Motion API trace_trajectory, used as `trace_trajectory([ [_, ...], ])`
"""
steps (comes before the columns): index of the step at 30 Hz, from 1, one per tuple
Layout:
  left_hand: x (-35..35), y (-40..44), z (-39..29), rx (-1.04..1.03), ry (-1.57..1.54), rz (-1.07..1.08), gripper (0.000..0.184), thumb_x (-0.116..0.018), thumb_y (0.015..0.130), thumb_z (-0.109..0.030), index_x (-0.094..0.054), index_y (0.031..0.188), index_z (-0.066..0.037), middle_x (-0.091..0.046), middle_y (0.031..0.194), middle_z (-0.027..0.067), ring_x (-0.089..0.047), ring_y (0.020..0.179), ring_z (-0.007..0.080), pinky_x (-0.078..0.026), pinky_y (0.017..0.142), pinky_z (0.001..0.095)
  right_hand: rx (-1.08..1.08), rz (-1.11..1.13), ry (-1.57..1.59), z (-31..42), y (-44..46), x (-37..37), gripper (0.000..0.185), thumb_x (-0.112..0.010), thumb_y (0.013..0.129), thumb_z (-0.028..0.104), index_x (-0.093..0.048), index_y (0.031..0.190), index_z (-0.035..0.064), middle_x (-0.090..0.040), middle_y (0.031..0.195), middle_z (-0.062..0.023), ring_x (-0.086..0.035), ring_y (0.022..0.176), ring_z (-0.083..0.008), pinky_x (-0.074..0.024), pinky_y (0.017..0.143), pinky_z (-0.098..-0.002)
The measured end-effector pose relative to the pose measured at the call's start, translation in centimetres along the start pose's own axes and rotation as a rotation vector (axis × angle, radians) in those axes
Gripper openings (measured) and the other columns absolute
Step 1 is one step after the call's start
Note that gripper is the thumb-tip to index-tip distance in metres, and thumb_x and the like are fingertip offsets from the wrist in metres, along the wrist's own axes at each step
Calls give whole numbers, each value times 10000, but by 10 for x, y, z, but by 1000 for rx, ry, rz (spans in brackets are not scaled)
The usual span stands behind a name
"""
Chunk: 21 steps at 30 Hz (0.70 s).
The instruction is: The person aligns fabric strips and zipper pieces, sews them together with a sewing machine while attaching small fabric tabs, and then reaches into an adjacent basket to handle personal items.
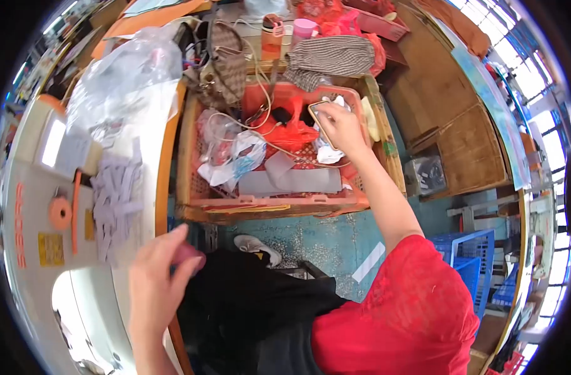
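My right hand is closed on a phone with a pale frame, over the right part of a pink plastic basket. In the basket lie a red plastic bag, white crumpled bags, a grey flat roll and a looped pale cord. My left hand is raised at the lower left, beside the table edge, its fingers curled around a small dark pink object that is partly hidden.
A white sewing machine and grey fabric strips are on the left table. Behind the basket are a checked bag, a bottle and striped cloth. Blue crates stand at the right.
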<state>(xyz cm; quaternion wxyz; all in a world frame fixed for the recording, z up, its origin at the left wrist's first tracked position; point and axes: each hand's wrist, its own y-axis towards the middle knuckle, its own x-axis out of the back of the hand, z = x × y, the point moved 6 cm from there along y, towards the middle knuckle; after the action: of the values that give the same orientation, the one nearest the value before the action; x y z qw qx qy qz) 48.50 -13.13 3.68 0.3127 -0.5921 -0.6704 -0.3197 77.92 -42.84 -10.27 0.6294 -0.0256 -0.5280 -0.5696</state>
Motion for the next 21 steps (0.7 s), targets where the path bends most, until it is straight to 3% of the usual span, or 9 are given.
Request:
trace_trajectory([
  [1, -17, 9, 4, -39, 161, 113, 503, -774, 722, -41, -622, 1200, -2, -696, 1092, 96, -641, 879, 267, -503, 817, 347, -149, 32, 64, -15, 10, -5, 197, -634, 855, 145, -725, 1007, 61, -740, 1007, -99, -675, 852, -319, -526, 740, -376],
  [4, -46, 25, 12, -208, 262, 25, 464, -768, 734, -55, -631, 1176, -20, -694, 1024, 112, -644, 877, 308, -508, 809, 367, -162, 182, 154, -35, 26, -46, 234, -588, 854, 219, -729, 943, 55, -723, 807, -141, -652, 716, -356, -506, 683, -422],
  [7, -59, 26, 11, -250, 433, 144, 460, -772, 740, -88, -636, 1176, -36, -696, 1015, 110, -651, 871, 317, -509, 817, 384, -192, 507, 182, -5, 9, -120, 267, -573, 850, 247, -716, 1001, 79, -729, 896, -137, -672, 805, -362, -532, 724, -446],
  [8, -61, 25, 14, -213, 374, 192, 456, -770, 746, -95, -637, 1178, -35, -697, 1013, 112, -651, 867, 319, -511, 811, 385, -119, 649, 96, 15, 0, -153, 325, -583, 861, 253, -664, 1132, 94, -703, 1066, -176, -670, 834, -386, -549, 739, -459],
  [10, -65, 22, 20, -137, 256, 297, 449, -768, 760, -108, -638, 1183, -33, -698, 1010, 117, -652, 859, 325, -514, 799, 387, -43, 668, -53, 47, -25, -196, 466, -627, 842, 233, -574, 1285, 101, -577, 1294, -234, -665, 887, -397, -558, 739, -482],
  [12, -66, 25, 20, -96, 201, 353, 446, -767, 766, -115, -638, 1185, -32, -698, 1008, 119, -653, 854, 327, -515, 793, 388, 101, 587, -165, 61, -31, -209, 503, -633, 836, 270, -543, 1310, 125, -501, 1320, -290, -654, 841, -415, -566, 678, -494],
  [16, -68, 29, 14, 12, 166, 475, 472, -753, 773, -106, -635, 1224, -36, -703, 1041, 136, -652, 903, 342, -515, 817, 386, 153, 512, -274, 59, -30, -217, 414, -630, 833, 256, -592, 1219, 110, -520, 1251, -309, -646, 776, -401, -557, 599, -483],
  [19, -69, 31, 17, 32, 143, 485, 472, -755, 776, -110, -635, 1227, -37, -705, 1044, 139, -655, 895, 343, -517, 811, 386, 231, 677, -167, 60, -1, -200, 289, -619, 833, 218, -651, 1088, 87, -598, 1127, -270, -646, 741, -371, -534, 540, -456],
  [21, -69, 30, 18, 53, 118, 496, 472, -757, 780, -113, -636, 1229, -39, -706, 1048, 142, -658, 887, 343, -519, 805, 385, 88, 618, -231, 48, 35, -192, 203, -629, 822, 209, -675, 952, 60, -645, 923, -235, -640, 698, -352, -523, 576, -456],
])
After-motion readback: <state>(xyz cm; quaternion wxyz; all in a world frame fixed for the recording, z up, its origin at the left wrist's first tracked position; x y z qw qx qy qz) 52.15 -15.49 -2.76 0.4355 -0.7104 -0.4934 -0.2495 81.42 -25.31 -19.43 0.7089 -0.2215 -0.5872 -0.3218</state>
